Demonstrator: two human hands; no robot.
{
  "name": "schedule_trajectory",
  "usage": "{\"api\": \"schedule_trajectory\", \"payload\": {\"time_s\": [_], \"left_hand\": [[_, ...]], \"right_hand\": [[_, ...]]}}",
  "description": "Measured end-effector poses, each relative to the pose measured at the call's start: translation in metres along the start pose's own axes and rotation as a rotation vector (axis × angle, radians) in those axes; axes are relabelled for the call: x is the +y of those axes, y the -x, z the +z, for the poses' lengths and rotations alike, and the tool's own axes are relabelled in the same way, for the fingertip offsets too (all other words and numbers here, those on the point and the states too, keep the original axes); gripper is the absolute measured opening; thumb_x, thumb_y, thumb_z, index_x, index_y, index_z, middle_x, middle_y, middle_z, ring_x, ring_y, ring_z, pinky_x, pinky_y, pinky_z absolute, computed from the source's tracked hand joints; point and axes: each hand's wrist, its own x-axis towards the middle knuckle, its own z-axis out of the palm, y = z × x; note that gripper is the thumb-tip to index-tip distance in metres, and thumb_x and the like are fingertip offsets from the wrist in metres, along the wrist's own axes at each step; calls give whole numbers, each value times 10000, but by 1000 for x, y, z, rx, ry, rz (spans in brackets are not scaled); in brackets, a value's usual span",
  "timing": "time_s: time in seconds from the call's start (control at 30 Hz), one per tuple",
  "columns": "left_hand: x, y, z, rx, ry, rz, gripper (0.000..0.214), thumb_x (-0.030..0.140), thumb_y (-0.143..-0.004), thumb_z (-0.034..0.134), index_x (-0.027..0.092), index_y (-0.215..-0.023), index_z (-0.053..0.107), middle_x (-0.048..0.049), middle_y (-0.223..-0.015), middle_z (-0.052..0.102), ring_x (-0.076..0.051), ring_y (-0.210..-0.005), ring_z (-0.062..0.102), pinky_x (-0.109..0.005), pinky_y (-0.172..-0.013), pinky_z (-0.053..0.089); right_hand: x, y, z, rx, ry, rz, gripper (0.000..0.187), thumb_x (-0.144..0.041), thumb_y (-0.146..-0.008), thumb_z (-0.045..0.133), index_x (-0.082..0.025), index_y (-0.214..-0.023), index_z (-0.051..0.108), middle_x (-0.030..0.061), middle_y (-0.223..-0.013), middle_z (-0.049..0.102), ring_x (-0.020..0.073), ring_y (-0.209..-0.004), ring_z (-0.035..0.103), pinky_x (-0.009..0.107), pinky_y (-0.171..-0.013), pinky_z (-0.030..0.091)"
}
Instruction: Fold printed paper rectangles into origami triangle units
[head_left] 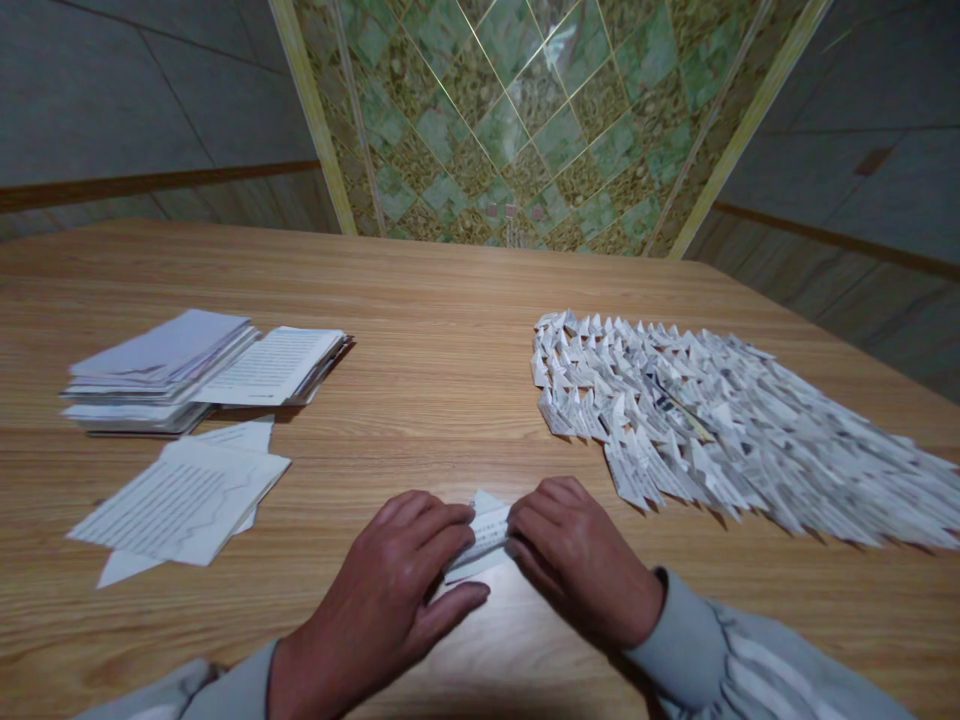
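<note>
A small piece of printed paper (489, 532), partly folded with a pointed top, lies on the table between my two hands. My left hand (397, 565) holds its left side with the fingertips, and the thumb sticks out below. At the paper's right edge, my right hand (574, 555) has its fingers curled and pinched on it. Both hands cover the ends of the paper. To the right stand many folded paper boats (637, 390) in tight rows, made from printed sheets.
On the left of the wooden table (420, 330) sit a thick stack of paper (161, 350) and a lower pile of printed sheets (270, 365). A few loose sheets (180, 500) lie nearer. Beyond the table is a wall with green diamond tiles (502, 120).
</note>
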Motion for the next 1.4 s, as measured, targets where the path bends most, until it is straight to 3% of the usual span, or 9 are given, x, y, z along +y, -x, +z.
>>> {"api": "schedule_trajectory", "payload": {"time_s": [0.2,0.5,0.7,0.97,1.4], "left_hand": [[-1,-1,3,-22,5,-60,75,223,-938,596,201,-993,641,-73,-1022,678,-261,-904,591,-424,-795,455],[0,1,3,-59,-12,-173,116,162,-923,499,195,-889,605,-61,-880,602,-242,-814,550,-384,-722,423],[-6,0,4,-74,-42,-204,184,233,-983,480,194,-843,593,-48,-837,595,-240,-789,551,-377,-704,403],[-8,4,3,-52,-100,-148,126,233,-975,516,197,-888,600,-46,-862,610,-243,-792,544,-379,-715,402],[-11,-2,-5,-92,-19,-264,258,266,-1005,465,205,-838,652,-39,-859,622,-225,-816,577,-366,-737,423]], "right_hand": [[-3,-1,-2,-27,-23,33,131,-181,-952,573,-175,-822,581,38,-804,625,195,-776,492,325,-748,336],[-3,-1,-1,-28,-33,44,132,-170,-950,565,-174,-818,570,37,-802,611,191,-770,482,319,-731,321],[-3,0,-2,-50,-83,50,76,-217,-928,622,-176,-874,586,34,-857,624,196,-818,499,327,-750,330],[0,-2,0,-38,-39,55,163,-238,-967,590,-174,-819,609,30,-825,621,187,-798,499,328,-744,334],[2,-5,-1,-80,-154,165,112,-230,-980,579,-181,-887,618,31,-869,640,194,-846,528,320,-775,357]]}}
